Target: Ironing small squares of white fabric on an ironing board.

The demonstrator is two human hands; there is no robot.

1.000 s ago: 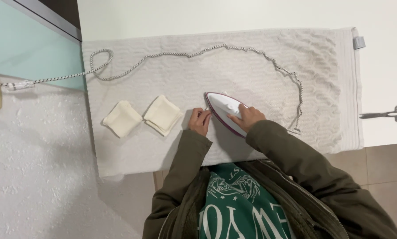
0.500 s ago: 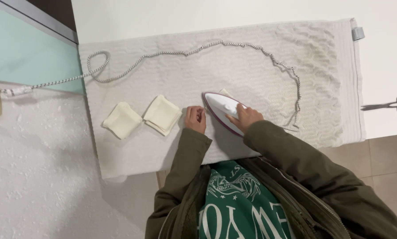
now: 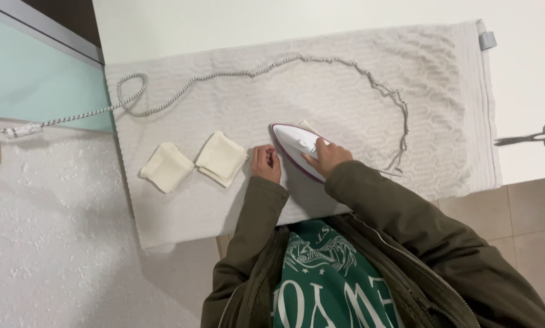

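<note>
Towel [image 3: 357,79] spread under both hands. Cord [image 3: 254,73] loops away from R hand [image 3: 326,157], ahead and to its outer side. Iron [image 3: 293,146] flat on towel, R hand closed round its handle; cloth corner [image 3: 307,125] peeks out just past iron. L hand [image 3: 266,163] fingers curled, flat on towel, holding nothing, just beside iron tip. Two folded squares [image 3: 222,158] near, outboard of L hand. Scissors [image 3: 527,137] well apart, beyond R hand.

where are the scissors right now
In the head view the scissors lie on the white table at the far right, just past the edge of the white towel, away from both hands.
</note>
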